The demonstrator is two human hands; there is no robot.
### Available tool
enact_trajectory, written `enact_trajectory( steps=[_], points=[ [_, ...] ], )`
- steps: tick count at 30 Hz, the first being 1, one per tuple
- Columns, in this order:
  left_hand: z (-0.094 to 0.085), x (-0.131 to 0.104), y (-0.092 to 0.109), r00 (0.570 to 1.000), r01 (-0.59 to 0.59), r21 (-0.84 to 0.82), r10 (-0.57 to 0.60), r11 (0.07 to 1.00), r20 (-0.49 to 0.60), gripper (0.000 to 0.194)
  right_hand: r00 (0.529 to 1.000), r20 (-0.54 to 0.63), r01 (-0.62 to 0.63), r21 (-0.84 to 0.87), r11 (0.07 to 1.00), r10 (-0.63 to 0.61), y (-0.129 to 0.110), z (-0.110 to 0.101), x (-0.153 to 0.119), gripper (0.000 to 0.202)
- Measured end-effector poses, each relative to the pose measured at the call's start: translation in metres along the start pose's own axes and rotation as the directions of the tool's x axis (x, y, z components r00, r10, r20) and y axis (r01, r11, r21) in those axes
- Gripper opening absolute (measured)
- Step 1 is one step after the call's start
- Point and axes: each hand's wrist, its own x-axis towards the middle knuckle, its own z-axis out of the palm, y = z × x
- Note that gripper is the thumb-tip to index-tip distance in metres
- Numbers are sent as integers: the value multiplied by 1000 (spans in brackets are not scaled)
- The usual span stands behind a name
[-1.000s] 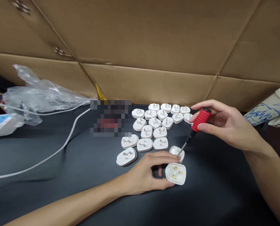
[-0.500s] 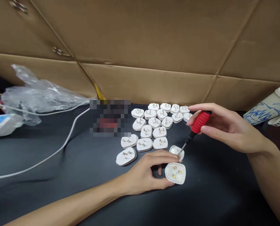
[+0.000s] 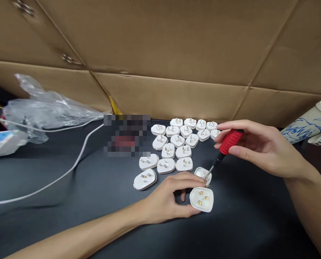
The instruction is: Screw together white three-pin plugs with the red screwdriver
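Observation:
My right hand (image 3: pixel 260 145) grips a screwdriver (image 3: pixel 230 142) by its red handle, with the black collar and thin metal shaft slanting down to the left. The shaft's tip meets a small brass-coloured part at my left index fingertip. My left hand (image 3: pixel 169 198) rests on the table, thumb and fingers around the left edge of an opened white plug shell (image 3: pixel 202 199) with three brass contacts inside. Just behind it lies another open white plug piece (image 3: pixel 203 175), partly covered by the left index finger and the screwdriver.
Several white three-pin plugs (image 3: pixel 166 166) lie pins-up in loose rows beyond my left hand. A white cable (image 3: pixel 81 151), plastic bag (image 3: pixel 47 109) and white power strip (image 3: pixel 5 143) are at left. A paper cup (image 3: pixel 308 120) stands at right. Brown padded panelling (image 3: pixel 160 90) rises behind the table.
The screwdriver's handle and my right hand have shifted very slightly. Its tip stays at the same spot, and the left hand keeps its hold on the plug shell.

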Motion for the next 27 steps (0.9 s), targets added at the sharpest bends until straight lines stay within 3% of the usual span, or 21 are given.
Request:
enact_trajectory(
  steps=[9, 15, 22, 27],
  points=[
    [-2, 1, 2, 1000, 13, -1, -13, 1000, -2, 43, 998, -62, -26, -34, 999, 24, 1, 1, 2, 35],
    [-3, 1, 2, 999, 43, -19, -43, 999, 20, 45, 993, -112, 17, -81, 997, -26, -2, -2, 0, 36],
    [-3, 3, 3, 996, 77, 16, -77, 997, 32, 41, 943, -318, 70, -94, 993, -97, -12, -3, -6, 32],
    [-3, 2, 1, 992, 117, 19, -118, 993, 43, 34, 973, -216, 82, -23, 996, -85, -12, 5, -7, 31]
  ],
)
